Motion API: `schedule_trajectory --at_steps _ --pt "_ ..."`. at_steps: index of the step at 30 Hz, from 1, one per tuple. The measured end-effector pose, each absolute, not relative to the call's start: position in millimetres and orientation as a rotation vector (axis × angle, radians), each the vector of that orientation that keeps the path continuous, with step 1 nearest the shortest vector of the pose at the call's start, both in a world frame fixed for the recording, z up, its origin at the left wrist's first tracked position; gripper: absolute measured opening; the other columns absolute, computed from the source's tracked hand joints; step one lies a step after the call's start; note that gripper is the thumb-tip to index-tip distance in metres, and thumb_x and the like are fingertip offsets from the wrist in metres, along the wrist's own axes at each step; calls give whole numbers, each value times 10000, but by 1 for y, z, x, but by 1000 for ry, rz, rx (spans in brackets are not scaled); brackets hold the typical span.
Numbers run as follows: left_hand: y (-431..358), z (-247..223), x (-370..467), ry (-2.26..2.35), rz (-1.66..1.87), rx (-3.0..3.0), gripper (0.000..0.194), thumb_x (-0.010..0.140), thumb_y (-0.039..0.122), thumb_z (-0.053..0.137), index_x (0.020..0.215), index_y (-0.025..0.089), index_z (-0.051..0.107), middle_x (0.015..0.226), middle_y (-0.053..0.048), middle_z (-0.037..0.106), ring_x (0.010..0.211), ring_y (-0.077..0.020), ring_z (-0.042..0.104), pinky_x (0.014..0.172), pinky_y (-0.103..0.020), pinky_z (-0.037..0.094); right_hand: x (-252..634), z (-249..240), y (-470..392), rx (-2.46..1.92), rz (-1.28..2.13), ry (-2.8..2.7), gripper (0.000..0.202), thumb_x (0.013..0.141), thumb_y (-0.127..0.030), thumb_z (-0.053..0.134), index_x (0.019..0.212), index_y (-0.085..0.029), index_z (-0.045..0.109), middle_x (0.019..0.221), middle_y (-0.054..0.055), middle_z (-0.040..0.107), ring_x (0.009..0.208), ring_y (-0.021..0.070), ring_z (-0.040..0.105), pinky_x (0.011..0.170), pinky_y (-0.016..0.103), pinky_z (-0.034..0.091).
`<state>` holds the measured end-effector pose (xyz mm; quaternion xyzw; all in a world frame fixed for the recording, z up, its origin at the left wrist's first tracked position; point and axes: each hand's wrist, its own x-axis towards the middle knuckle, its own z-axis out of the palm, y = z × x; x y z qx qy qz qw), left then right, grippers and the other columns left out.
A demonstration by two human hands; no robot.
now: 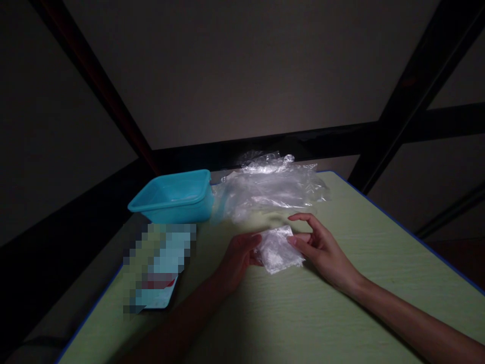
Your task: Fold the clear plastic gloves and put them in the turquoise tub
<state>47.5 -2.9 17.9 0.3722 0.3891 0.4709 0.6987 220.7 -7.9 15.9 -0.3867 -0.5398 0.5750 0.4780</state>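
Note:
A small clear plastic packet, folded roughly square [279, 248], is held between my two hands above the green table. My left hand [239, 257] pinches its left edge, thumb on top. On the other side, my right hand [322, 250] grips the right corner between thumb and a finger, while its index finger is raised and curved away from the plastic. Behind the hands lies a loose pile of clear plastic bags [271, 187].
A blue plastic basin [176, 197] stands at the back left of the table [364, 258], beside the bags. Nearer, at the left edge, lies a flat device with a lit, partly pixelated screen [162, 296]. A dark-framed wall rises behind the table.

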Motion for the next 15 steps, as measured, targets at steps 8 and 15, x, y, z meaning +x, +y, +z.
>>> schedule_trajectory --at_steps 8,15 --pt "-7 17 49 839 979 880 411 600 483 730 775 113 699 598 -24 618 522 -123 536 517 -228 406 221 18 -12 -938 1316 -1471 407 802 -358 569 1151 -181 457 498 -93 382 432 69 263 402 215 169" --pt "-6 13 48 876 1007 863 416 580 517 736 644 116 647 559 -3 561 493 -96 477 479 -208 344 223 17 -12 -971 1274 -1540 448 803 -320 568 1225 -173 536 547 -58 434 472 74 283 419 217 209"
